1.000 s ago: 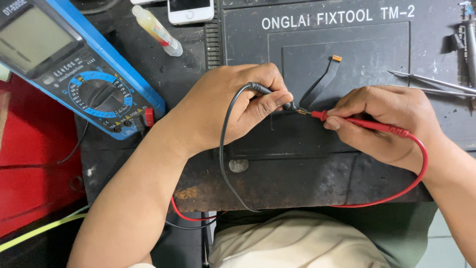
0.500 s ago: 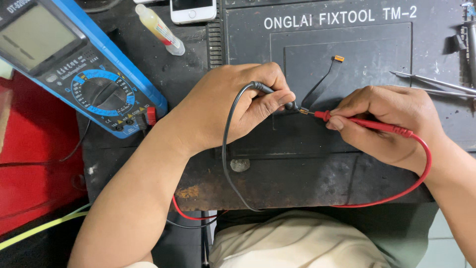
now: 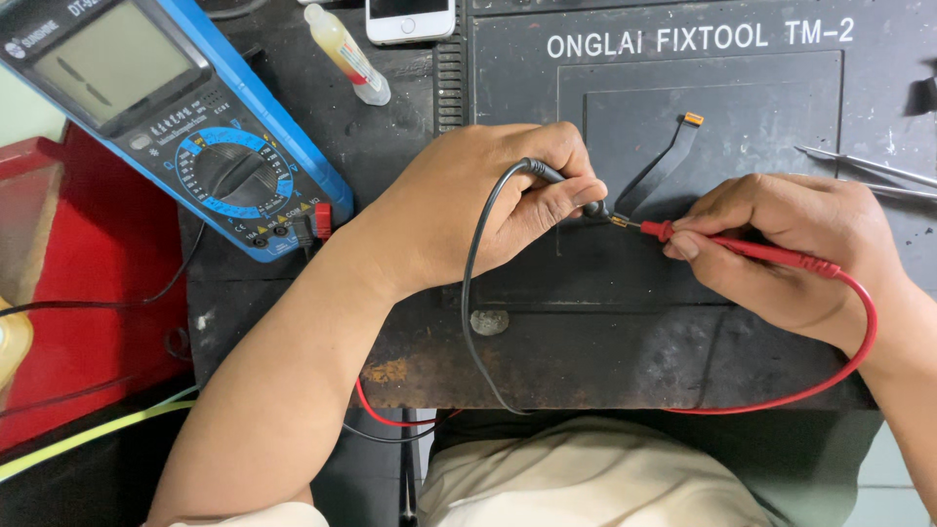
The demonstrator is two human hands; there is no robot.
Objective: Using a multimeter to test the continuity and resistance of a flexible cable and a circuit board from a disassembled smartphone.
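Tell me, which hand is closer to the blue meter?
Left. The left hand, pinching the black probe, sits just right of the blue meter. The right hand, holding the red probe, is farther right.

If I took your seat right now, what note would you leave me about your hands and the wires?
Left hand: pinches the black probe, tip down at the near end of the thin black flex strip.
Right hand: holds the red probe like a pen, its metal tip at the same end of the strip.
The strip lies on the dark work mat. Blue multimeter sits far left, both leads plugged in; its reading is too faint to tell.
Done: both probes placed.
Left: cannot tell whether any reading was taken.
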